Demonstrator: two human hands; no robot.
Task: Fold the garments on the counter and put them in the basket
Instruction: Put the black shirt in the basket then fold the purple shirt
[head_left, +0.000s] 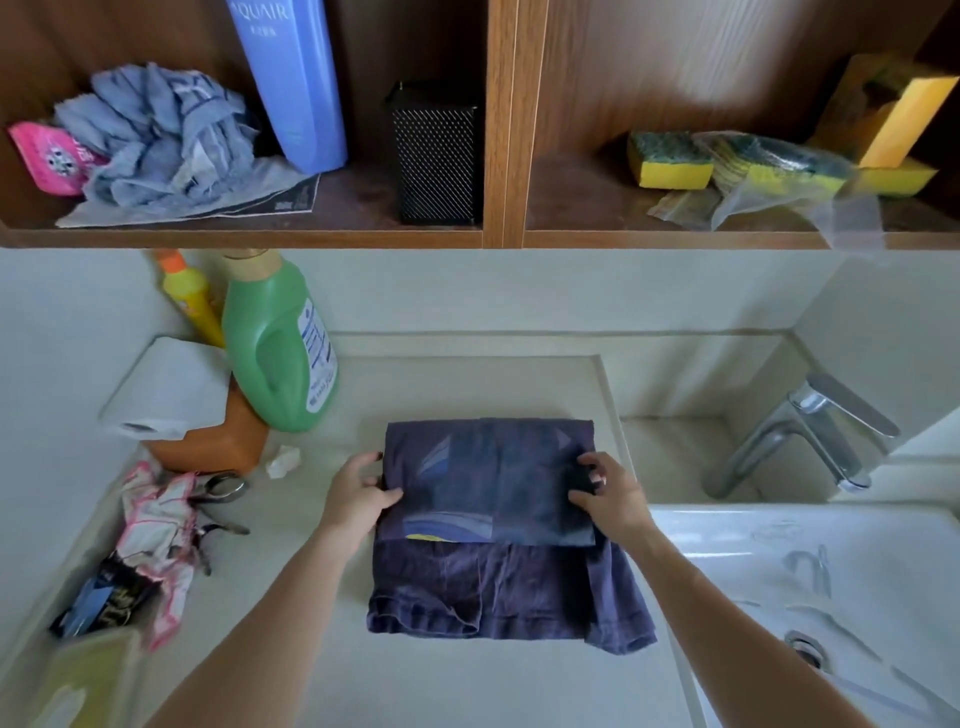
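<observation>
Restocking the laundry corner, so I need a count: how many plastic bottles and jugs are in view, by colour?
Blue bottle: 1
Green bottle: 1
Yellow bottle, orange cap: 1
Orange jug: 1
Total: 4

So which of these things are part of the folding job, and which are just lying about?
In the job: dark blue garment, left hand, right hand (basket not in view).
Lying about: green bottle, scissors, paper roll, sponges, tap.
</observation>
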